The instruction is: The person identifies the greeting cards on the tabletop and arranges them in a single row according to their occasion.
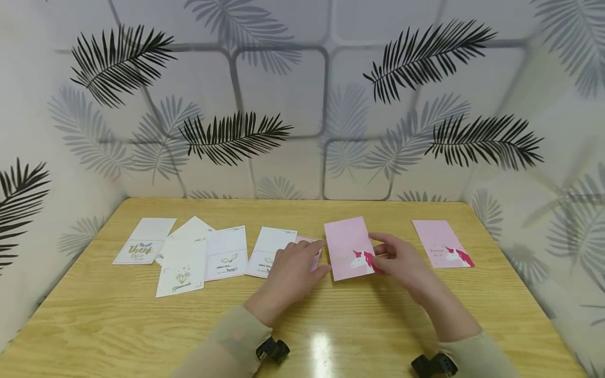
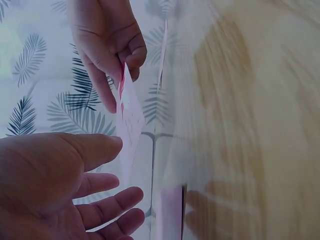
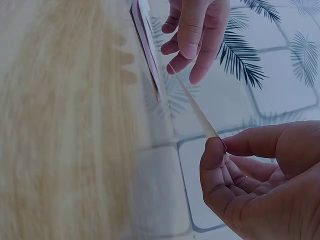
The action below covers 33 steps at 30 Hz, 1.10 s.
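Observation:
A pink card with a white unicorn and a red mane (image 1: pixel 345 241) is held up, tilted, above the wooden table. My right hand (image 1: pixel 399 257) pinches its right edge between thumb and fingers, as the right wrist view also shows. Beside its left edge, my left hand (image 1: pixel 293 270) hovers with fingers spread and nothing gripped. In the left wrist view, the left thumb (image 2: pixel 102 150) appears close to the card; whether it touches cannot be told. Partly hidden behind the left hand lie another pink card (image 1: pixel 306 239) and a white card with a wings print (image 1: pixel 276 239).
At the right of the wooden table (image 1: pixel 331 320) lies a matching pink unicorn card (image 1: pixel 432 236). Leftward lie another wings card (image 1: pixel 226 244), a diamond card (image 1: pixel 184 257) overlapping a plain white card (image 1: pixel 193 227), and a "thank you" card (image 1: pixel 153 231). Leaf-patterned cloth (image 1: pixel 283 105) stands behind.

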Each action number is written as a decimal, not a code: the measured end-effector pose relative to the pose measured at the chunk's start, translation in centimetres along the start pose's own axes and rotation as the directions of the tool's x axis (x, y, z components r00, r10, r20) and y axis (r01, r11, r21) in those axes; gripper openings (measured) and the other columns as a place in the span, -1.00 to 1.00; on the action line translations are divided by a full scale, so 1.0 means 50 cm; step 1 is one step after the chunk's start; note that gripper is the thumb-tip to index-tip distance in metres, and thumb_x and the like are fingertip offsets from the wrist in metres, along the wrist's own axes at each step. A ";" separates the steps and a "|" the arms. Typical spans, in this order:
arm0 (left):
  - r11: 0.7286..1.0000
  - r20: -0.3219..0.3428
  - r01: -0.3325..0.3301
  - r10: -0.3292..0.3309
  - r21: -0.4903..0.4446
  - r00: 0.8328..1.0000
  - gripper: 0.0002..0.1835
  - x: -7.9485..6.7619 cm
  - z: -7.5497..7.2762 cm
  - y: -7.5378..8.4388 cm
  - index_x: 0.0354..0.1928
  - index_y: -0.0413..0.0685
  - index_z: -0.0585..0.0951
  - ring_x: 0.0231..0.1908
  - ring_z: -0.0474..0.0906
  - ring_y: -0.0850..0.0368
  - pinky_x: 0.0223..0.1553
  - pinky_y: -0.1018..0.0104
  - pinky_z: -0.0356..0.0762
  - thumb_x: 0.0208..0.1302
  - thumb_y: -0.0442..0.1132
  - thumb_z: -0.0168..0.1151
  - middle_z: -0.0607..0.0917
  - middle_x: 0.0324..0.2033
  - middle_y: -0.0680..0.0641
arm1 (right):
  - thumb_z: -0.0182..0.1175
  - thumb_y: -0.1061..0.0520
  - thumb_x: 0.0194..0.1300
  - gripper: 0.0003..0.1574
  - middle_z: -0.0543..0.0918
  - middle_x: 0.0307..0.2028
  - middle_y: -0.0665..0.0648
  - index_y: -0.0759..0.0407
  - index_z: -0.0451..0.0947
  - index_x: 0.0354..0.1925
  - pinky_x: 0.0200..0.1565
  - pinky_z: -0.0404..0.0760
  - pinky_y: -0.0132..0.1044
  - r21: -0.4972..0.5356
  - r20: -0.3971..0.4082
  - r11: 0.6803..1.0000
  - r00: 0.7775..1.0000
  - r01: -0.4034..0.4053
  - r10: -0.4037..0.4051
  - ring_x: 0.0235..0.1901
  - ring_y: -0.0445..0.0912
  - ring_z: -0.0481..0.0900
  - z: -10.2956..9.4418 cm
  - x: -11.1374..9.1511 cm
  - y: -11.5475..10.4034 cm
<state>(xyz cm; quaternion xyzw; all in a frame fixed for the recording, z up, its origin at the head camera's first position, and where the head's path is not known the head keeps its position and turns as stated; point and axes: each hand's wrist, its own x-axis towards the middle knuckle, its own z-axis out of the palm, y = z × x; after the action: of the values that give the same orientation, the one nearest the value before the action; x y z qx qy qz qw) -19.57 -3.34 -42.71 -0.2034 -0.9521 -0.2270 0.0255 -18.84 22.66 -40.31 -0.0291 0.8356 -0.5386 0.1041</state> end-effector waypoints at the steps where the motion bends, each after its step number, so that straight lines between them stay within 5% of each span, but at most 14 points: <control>1: 1.000 0.005 0.001 -0.001 -0.010 1.000 -0.41 0.004 0.002 0.006 0.52 -0.01 0.60 0.25 0.62 -0.21 0.18 -0.23 0.54 0.58 0.03 0.38 0.74 0.27 -0.12 | 0.25 0.36 0.58 -0.21 0.62 0.19 0.40 0.35 0.27 0.65 0.03 0.77 -0.15 0.006 -0.001 1.000 1.000 0.007 -0.007 0.03 0.07 0.65 -0.005 -0.002 0.001; 12: 0.994 -0.066 -0.048 0.042 -0.098 0.997 -0.67 0.045 0.017 0.061 0.23 0.01 0.71 -0.24 0.67 0.11 -0.11 0.08 0.58 0.54 -0.09 0.44 0.81 -0.17 0.12 | 0.25 0.32 0.59 -0.18 0.62 0.22 0.43 0.34 0.23 0.68 0.02 0.77 -0.24 0.043 -0.024 0.999 1.000 0.019 -0.018 -0.04 -0.03 0.69 -0.058 -0.008 0.014; 17: 0.992 -0.069 -0.036 0.028 -0.118 0.997 -0.57 0.055 0.022 0.080 0.37 0.02 0.71 -0.19 0.68 0.12 0.03 0.02 0.59 0.56 -0.09 0.42 0.84 -0.14 0.17 | 0.24 0.33 0.61 -0.18 0.61 0.24 0.45 0.33 0.21 0.69 0.04 0.77 -0.22 0.051 -0.031 0.999 0.999 0.011 -0.009 -0.05 -0.06 0.70 -0.072 -0.013 0.015; 33: 0.989 -0.123 -0.033 0.016 -0.142 0.992 -0.66 0.098 0.057 0.132 0.25 0.04 0.78 -0.35 0.60 0.27 0.04 0.09 0.59 0.51 -0.13 0.47 0.83 -0.19 0.19 | 0.21 0.34 0.62 -0.21 0.57 0.27 0.48 0.43 0.20 0.66 -0.04 0.77 -0.26 0.042 -0.073 0.999 0.997 -0.003 0.006 -0.10 -0.19 0.68 -0.128 -0.008 0.044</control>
<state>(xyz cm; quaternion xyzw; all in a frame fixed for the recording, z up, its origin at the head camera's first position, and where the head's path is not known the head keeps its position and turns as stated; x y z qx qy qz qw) -21.32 5.12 -41.77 -0.2022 -0.9274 -0.3064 0.0714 -19.64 29.34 -39.71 -0.0052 0.8273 -0.5566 0.0755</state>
